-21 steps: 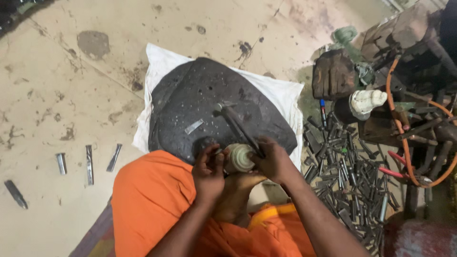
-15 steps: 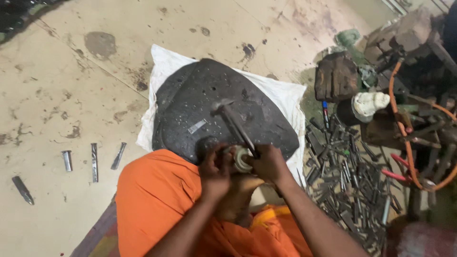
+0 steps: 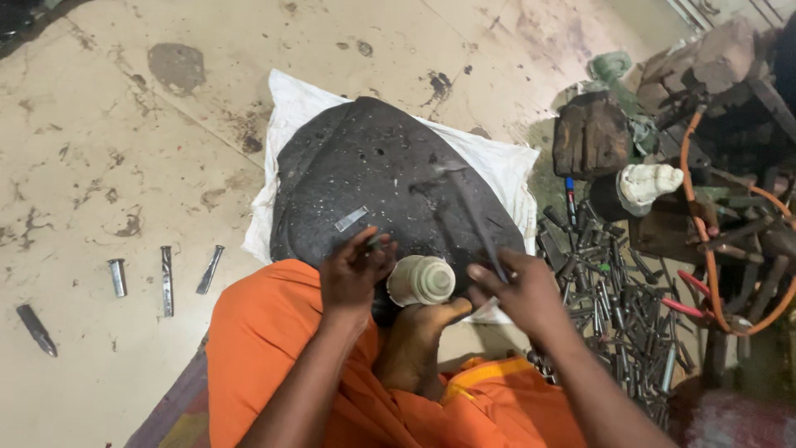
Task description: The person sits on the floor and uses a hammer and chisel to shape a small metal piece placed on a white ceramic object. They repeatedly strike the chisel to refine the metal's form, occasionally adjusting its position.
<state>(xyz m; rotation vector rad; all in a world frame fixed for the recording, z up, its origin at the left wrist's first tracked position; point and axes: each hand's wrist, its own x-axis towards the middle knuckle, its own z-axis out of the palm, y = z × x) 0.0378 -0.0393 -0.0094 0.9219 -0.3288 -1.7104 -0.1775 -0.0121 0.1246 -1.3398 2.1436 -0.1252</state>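
A pale carved stone piece (image 3: 421, 280) with ringed grooves rests against my bare foot (image 3: 419, 340), at the near edge of a big dark stone slab (image 3: 373, 174). My left hand (image 3: 352, 272) sits just left of the piece, fingers pinched on a small dark chisel whose tip is barely visible. My right hand (image 3: 516, 290) is to the right of the piece and grips the handle of a slim dark hammer (image 3: 473, 216) that points up and away over the slab.
The slab lies on a white sack (image 3: 497, 166). Several loose chisels (image 3: 166, 278) lie on the floor at left. A heap of metal tools (image 3: 618, 307) covers the right side, with a wooden block (image 3: 590, 137), another pale carving (image 3: 651, 184) and an orange hose (image 3: 705, 249).
My hands have drawn apart from the carved piece, which now shows between them. The hammer has swung up and looks blurred. The camera has moved closer.
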